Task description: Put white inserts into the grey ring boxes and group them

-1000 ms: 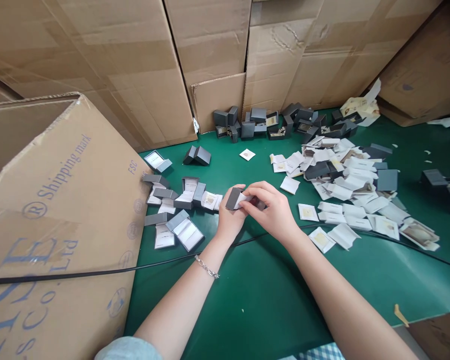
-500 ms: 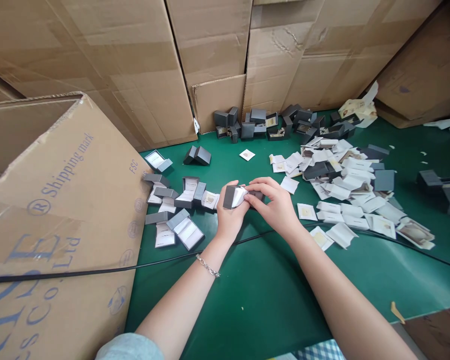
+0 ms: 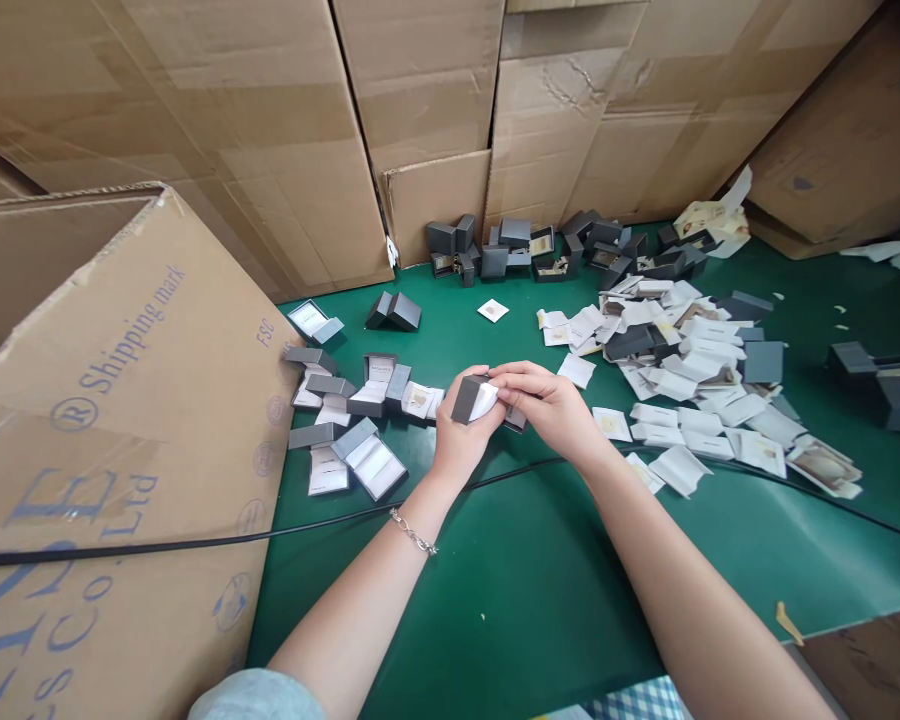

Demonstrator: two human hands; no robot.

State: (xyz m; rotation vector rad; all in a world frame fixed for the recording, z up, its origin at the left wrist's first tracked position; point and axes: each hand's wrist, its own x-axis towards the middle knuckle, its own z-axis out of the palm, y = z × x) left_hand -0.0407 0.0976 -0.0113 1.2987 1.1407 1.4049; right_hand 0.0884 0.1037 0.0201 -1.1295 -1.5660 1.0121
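"Locating the part first: where is the small dark box sitting?"

"It is resting above the bench, between both hands. The left hand is holding it, fingers curling around the outer walls. The right hand is meeting it from the right, fingers lying close together beside the white insert. Their tips are partly hiding, so I cannot tell what they are gripping."

"How is it likely to be handling?"

"The box is looking light and stiff-walled, probably not slippery. The insert is appearing thin and paper-like, so hard pressure is risking creases. The rigid outer walls are offering the safest hold; the insert is calling for a light edge pinch."

"And the pose?"

"Both forearms are extending from the near side and angling inward toward the box. The left wrist is wearing a chain bracelet; the right hand's back is facing upward."
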